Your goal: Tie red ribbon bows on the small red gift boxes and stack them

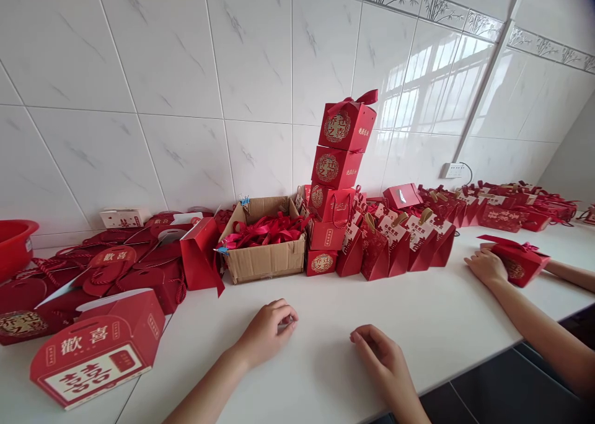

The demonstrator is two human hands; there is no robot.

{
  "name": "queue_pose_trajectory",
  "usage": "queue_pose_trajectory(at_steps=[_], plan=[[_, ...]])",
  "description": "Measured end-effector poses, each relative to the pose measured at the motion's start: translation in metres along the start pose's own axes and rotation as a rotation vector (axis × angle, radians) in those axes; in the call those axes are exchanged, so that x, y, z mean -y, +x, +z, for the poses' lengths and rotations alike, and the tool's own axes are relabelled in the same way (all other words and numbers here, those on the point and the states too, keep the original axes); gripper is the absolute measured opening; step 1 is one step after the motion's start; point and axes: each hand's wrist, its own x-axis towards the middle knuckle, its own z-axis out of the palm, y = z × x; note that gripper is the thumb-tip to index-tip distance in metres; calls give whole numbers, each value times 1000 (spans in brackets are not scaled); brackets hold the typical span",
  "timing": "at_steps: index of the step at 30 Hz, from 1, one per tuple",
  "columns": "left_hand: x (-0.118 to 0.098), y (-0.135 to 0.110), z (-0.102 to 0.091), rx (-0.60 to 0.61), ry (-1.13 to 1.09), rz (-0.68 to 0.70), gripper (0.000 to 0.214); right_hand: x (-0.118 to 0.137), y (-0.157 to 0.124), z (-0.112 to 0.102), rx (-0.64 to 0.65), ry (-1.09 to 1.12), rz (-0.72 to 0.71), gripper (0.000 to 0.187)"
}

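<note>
My left hand [269, 332] rests on the white table [320, 325] in front of a cardboard box [267, 261]. Its fingers curl loosely inward, with nothing seen in them. To the right, my right hand [383, 357] lies near the table's front edge, also curled, thumb close to the fingers and no object showing. Red ribbons [267, 229] fill the cardboard box. Just right of it rises a leaning stack of red gift boxes, with a ribbon-tied gift box [348, 126] on top. Neither hand touches any of these.
At the left lie a red-and-white gift box [97, 349], a pile of dark red boxes and a red basin [16, 244]. Small red gift bags [397, 244] line the tiled wall. On the right, another person's hands hold a ribboned red box [518, 264].
</note>
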Motion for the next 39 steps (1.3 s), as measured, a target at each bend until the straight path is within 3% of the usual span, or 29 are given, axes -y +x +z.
queue_pose_trajectory(at_steps=[39], plan=[[-7,-2,-3,-11,9,8,19,9,-1,2,-66,1,-11,39]])
